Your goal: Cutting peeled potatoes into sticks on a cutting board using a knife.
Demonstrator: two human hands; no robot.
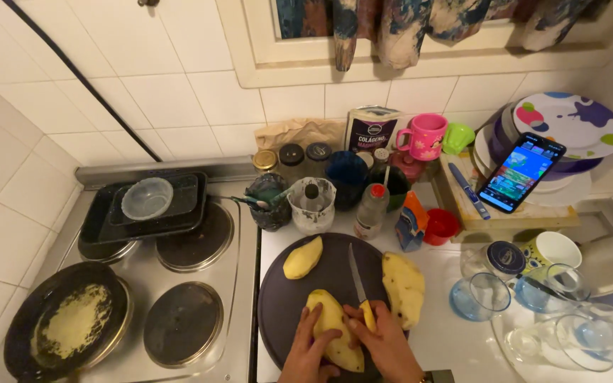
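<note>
Gripping a yellow-handled knife, the right hand has its fingers clamped on the handle; the thin steel blade runs away from the person, tilted slightly left. The left hand presses a peeled yellow piece of fruit — fingers spread over its near-left side. That piece lies on the near part of a round dark cutting board, long axis running from near-right to far-left. Two more pieces sit on the board: a smooth oval wedge and a rough, fibrous slab at the right rim.
</note>
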